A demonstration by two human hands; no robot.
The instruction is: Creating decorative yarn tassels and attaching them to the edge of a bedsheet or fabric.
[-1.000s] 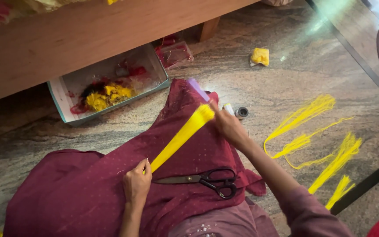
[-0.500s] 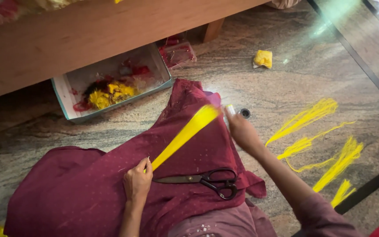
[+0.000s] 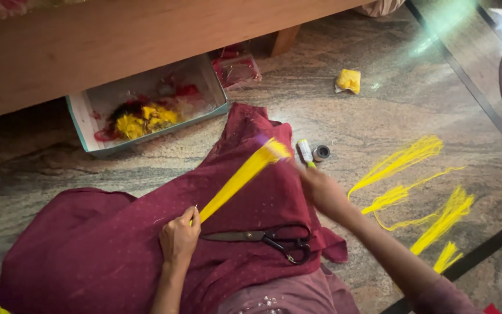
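Fingers (image 3: 188,216) of the left hand (image 3: 179,237) are pinched shut on the near end of a bundle of yellow threads (image 3: 240,175), anchoring it against the maroon cloth (image 3: 88,256) so the strands run taut, slanting up and away. At the far end the right hand (image 3: 319,191) is blurred; it lies just beside the fanned tip of the bundle, but whether its fingers are closed on the threads cannot be told. From the head view, the cloth is spread over the lap and the stone floor (image 3: 379,110), which gives the threads a soft bed. Black scissors (image 3: 262,238) lie on the cloth between the two arms, handles toward the right hand, within easy reach. A small spool (image 3: 321,153) and a thin tube (image 3: 305,152) sit on the floor just beyond the cloth. Finished-looking yellow tassels (image 3: 413,180) lie apart to the right, kept separate from the bundle. An open box (image 3: 146,113) of yellow and red scraps is tucked half under the wooden bed frame (image 3: 117,40).
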